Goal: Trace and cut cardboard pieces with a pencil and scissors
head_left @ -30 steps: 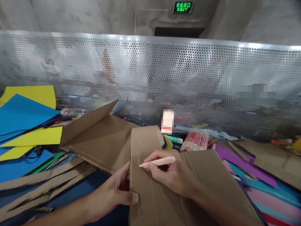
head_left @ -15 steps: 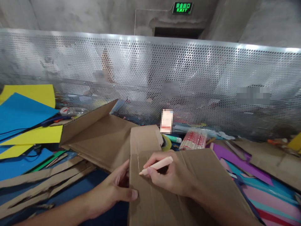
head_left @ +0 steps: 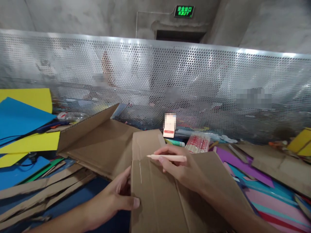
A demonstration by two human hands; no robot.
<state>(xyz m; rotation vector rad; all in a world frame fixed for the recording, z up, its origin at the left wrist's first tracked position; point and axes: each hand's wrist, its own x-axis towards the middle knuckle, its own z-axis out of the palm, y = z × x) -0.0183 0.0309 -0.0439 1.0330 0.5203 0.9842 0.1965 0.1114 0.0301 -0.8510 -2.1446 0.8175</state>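
Note:
My right hand (head_left: 173, 163) is closed round a pale peach marker (head_left: 170, 158), which lies almost level with its tip pointing left. That tip is over the brown cardboard box (head_left: 155, 200), just right of the upper end of a thin pale line (head_left: 140, 173); whether it touches the board I cannot tell. At the box's left edge, my left hand (head_left: 119, 194) grips it, thumb on the top face and fingers partly hidden behind the side. A cardboard flap (head_left: 147, 142) extends from the box's far end.
A bent cardboard sheet (head_left: 97, 145) stands behind my left hand. Cardboard strips (head_left: 48, 187) and blue and yellow sheets (head_left: 21, 113) lie left. A lit phone (head_left: 169, 126), packaged sticks (head_left: 198, 142) and purple paper (head_left: 243, 163) lie beyond and right. A perforated metal screen (head_left: 136, 71) closes the back.
The marker has left the lower end of the pale line and moved up and slightly right, turning more level. My left hand keeps its hold on the box. The view has shifted slightly.

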